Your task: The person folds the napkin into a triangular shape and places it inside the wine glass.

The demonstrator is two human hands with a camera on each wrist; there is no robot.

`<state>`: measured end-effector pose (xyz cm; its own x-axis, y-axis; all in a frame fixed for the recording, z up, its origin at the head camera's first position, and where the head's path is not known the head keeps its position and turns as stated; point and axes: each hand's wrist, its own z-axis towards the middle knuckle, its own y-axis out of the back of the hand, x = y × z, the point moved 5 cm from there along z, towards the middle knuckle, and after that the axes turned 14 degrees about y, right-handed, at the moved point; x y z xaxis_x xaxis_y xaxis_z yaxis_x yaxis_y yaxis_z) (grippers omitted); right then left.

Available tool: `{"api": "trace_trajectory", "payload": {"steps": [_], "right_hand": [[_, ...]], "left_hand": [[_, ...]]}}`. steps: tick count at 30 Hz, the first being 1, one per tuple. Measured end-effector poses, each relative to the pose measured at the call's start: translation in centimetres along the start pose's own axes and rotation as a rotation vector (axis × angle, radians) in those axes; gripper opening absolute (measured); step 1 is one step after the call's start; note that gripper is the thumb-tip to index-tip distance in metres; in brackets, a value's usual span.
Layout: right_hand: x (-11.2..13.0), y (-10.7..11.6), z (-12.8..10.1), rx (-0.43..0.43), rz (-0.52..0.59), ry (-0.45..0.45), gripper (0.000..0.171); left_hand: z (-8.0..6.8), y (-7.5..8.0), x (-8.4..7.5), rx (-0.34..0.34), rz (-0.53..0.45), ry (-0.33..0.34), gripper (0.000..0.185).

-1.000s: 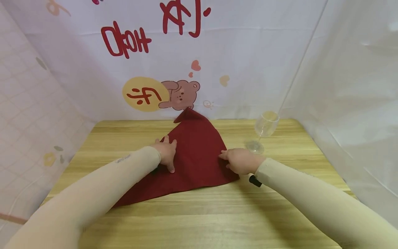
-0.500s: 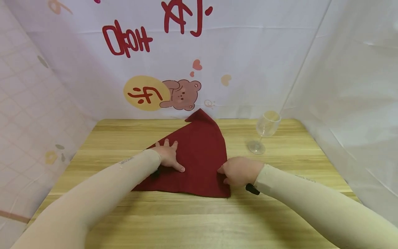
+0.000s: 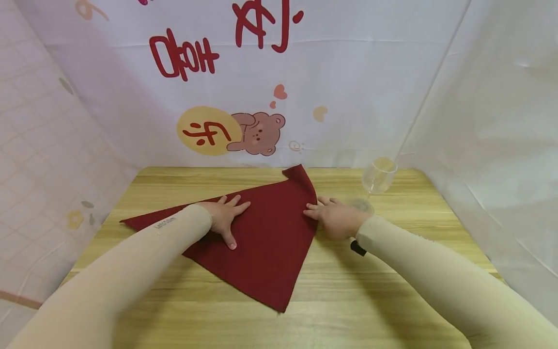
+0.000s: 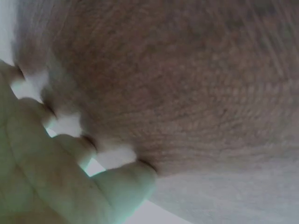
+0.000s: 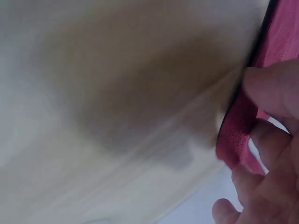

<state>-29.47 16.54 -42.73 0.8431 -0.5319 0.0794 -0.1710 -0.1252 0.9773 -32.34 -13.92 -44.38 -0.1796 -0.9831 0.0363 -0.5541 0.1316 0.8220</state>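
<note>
- Left, a pale wall [image 3: 48, 145] with a grid print.
- Next, the left hand [image 3: 222, 218], fingers spread, rests on a red cloth [image 3: 270, 242] lying on the wood-grain table [image 3: 348, 310].
- Behind, a white backdrop [image 3: 348, 97] with a bear print [image 3: 261, 133].
- The right hand [image 3: 340, 218], fingers extended, touches the cloth's right edge.
- A stemmed glass [image 3: 379, 175] stands beyond.
- Compared with earlier, the cloth has turned: one corner points toward the person.

A cloth [image 3: 266, 247] lies across the table [image 3: 226, 325], its corners towards the left, near and far edges. The left hand [image 3: 221, 218] rests on it; the right hand [image 3: 339, 219] touches its right side. Towards the far right corner stands a wine glass [image 3: 379, 175].
</note>
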Motion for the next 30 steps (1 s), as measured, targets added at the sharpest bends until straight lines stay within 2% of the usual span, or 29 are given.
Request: {"api": "trace_trajectory", "payload": {"steps": [4, 7, 10, 14, 18, 22, 27, 30], "right_hand": [[1.2, -0.2, 0.2, -0.005, -0.028, 0.047, 0.050], [1.7, 0.2, 0.6, -0.064, -0.077, 0.043, 0.046], [1.0, 0.7, 1.4, -0.113, -0.097, 0.013, 0.052], [-1.0, 1.7, 2.7, -0.181, -0.003, -0.070, 0.071], [-3.1, 2.6, 4.4, -0.246, 0.116, -0.153, 0.077], [-4.5, 3.1, 5.7, -0.206, 0.094, -0.213, 0.076], [-5.0, 3.9, 6.2, -0.128, -0.032, -0.271, 0.056], [-5.2, 4.3, 6.0, -0.068, -0.063, -0.305, 0.047]], "left_hand": [[0.1, 0.3, 1.2, -0.006, 0.080, 0.006, 0.136], [-0.4, 1.0, 1.3, -0.003, 0.159, 0.032, 0.137], [-0.9, 1.2, 1.0, 0.011, 0.195, 0.048, 0.136], [-0.8, 0.7, 1.5, 0.015, 0.196, 0.052, 0.137], [-0.7, 0.4, 1.8, 0.012, 0.182, 0.046, 0.136], [-0.7, 0.3, 1.8, 0.028, 0.127, 0.030, 0.135], [-0.5, 0.1, 2.0, 0.059, 0.057, 0.016, 0.129], [-0.2, -0.1, 2.1, 0.064, 0.022, 0.016, 0.125]]}}
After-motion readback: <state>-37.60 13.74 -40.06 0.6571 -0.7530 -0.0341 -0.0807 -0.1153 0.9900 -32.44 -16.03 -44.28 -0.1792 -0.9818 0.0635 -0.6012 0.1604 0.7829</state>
